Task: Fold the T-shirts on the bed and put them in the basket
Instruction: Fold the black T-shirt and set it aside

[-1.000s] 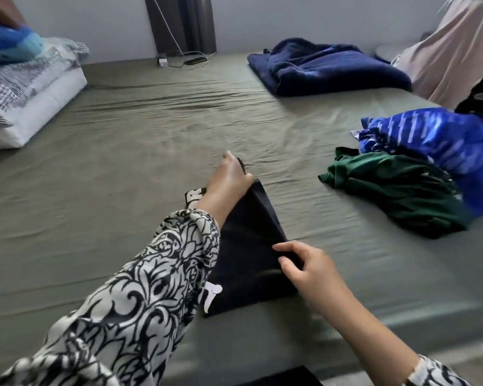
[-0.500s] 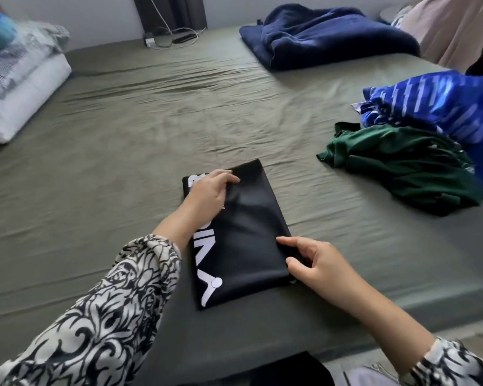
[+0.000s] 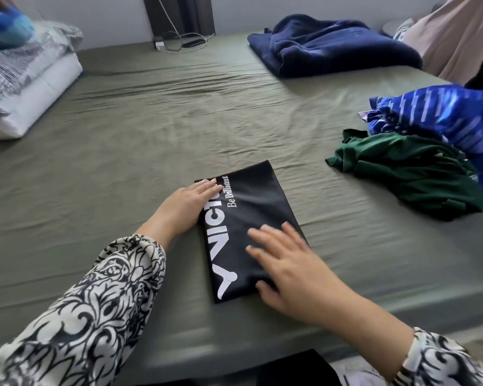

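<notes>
White pillows (image 3: 25, 87) are seen at upper left. At frame centre a folded black T-shirt (image 3: 251, 218) is pressed flat on the bed (image 3: 123, 151) by the left hand (image 3: 188, 200) and the right hand (image 3: 287, 263), fingers straight, nothing gripped. Unfolded green T-shirt (image 3: 410, 174) and blue T-shirt (image 3: 441, 115) are heaped at right.

This is a bedroom in a home: a wide bed (image 3: 151, 129) under a creased olive sheet, pillows (image 3: 25, 87) stacked at one corner, a folded navy blanket (image 3: 332, 45), loose shirts (image 3: 413, 168), and a charger cable (image 3: 179, 41) by the wall.
</notes>
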